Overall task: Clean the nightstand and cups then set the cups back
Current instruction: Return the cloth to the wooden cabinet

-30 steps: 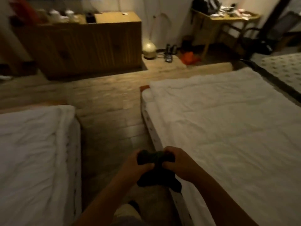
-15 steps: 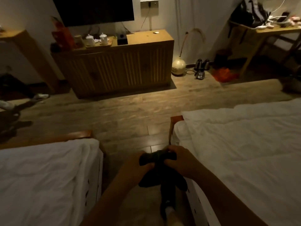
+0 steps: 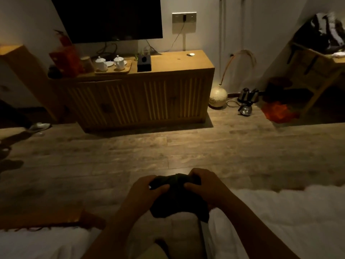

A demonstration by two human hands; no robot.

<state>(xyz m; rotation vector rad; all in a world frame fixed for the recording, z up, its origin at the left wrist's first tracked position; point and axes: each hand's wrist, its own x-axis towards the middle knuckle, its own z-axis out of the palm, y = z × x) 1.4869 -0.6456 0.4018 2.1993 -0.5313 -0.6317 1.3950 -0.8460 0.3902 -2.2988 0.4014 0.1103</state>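
tv: black flat screen (image 3: 110,17) on wall
cabinet: long slatted wooden sideboard (image 3: 149,98) below it
box: black tissue box (image 3: 144,63) on cabinet top
floor: round cream vase lamp (image 3: 217,97), steel kettles (image 3: 247,101) beside
beds: white bedding (image 3: 280,217) near right

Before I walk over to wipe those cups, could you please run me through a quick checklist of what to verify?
1. Cloth held: ok. The left hand and right hand both grip the dark cloth.
2. Cups located: ok. Two white lidded cups stand on a wooden tray on the cabinet.
3. Floor path to the cabinet: ok, bare boards ahead.
4. Kettles and cord on floor: ok, off to the right.
5. Cups' cleanliness: cannot tell, too dim.
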